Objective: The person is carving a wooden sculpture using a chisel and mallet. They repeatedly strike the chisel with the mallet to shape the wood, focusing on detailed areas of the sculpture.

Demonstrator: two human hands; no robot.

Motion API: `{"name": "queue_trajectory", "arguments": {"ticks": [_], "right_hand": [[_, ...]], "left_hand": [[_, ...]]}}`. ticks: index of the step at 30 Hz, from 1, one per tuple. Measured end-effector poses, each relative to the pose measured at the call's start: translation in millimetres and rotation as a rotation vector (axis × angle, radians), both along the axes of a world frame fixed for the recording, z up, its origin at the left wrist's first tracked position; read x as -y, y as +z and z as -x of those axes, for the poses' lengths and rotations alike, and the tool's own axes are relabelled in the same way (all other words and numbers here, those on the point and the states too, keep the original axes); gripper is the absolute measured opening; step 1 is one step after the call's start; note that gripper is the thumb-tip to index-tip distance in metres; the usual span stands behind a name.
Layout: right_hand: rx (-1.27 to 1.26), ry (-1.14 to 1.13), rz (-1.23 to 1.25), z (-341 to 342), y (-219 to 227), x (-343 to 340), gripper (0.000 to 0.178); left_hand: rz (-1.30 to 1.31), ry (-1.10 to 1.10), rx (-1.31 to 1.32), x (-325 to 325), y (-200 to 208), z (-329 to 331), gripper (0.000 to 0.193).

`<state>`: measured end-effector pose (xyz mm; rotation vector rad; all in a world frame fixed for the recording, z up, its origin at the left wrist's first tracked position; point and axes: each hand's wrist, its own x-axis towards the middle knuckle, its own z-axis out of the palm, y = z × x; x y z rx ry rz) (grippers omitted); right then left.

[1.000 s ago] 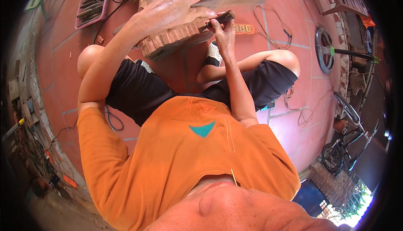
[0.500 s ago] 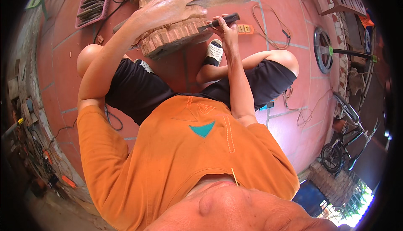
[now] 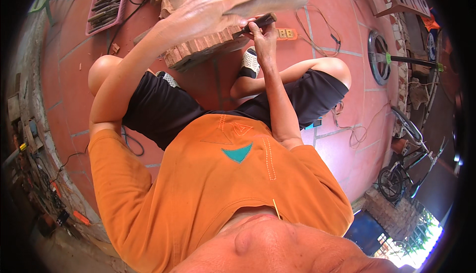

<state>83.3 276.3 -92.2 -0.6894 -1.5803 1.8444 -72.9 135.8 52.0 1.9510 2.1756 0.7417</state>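
My left hand (image 3: 198, 15) is wrapped round a wooden stick (image 3: 270, 4), its far end blurred. My right hand (image 3: 264, 34) pinches a dark chisel (image 3: 264, 20), the tip at the right end of the carved wood (image 3: 198, 50), in front of my bent legs (image 3: 317, 77).

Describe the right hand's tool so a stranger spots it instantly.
Against the red floor, find the wooden carving. At its right end, the right hand holds the tool. It is shorter and darker than the flat piece in the left hand.
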Motion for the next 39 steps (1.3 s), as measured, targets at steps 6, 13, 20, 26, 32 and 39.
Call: {"name": "queue_trajectory", "arguments": {"ticks": [6, 13, 20, 26, 32, 39], "right_hand": [[-0.009, 0.005, 0.030, -0.8, 4.5, 1.2, 0.025], [-0.003, 0.021, 0.020, -1.2, -1.9, -1.6, 0.026], [-0.047, -0.012, 0.357, -3.5, -17.9, -26.0, 0.029], [-0.098, 0.016, 0.292, -4.1, -14.6, -19.9, 0.026], [-0.105, -0.024, 0.172, -1.7, -7.1, -10.1, 0.025], [-0.105, 0.057, -0.100, 8.0, -2.6, 9.9, 0.027]], "left_hand": [[0.042, -0.024, -0.020, -4.7, -4.5, 2.7, 0.065], [0.095, 0.011, 0.057, -12.2, 0.3, -1.4, 0.066], [0.102, 0.040, -0.012, -8.3, -6.8, 10.2, 0.065], [0.029, 0.061, 0.005, 1.8, -2.2, 25.8, 0.064], [0.022, 0.087, 0.001, 11.2, -8.1, 31.6, 0.061], [0.008, 0.110, 0.032, 17.9, -7.5, 31.3, 0.060]]}}
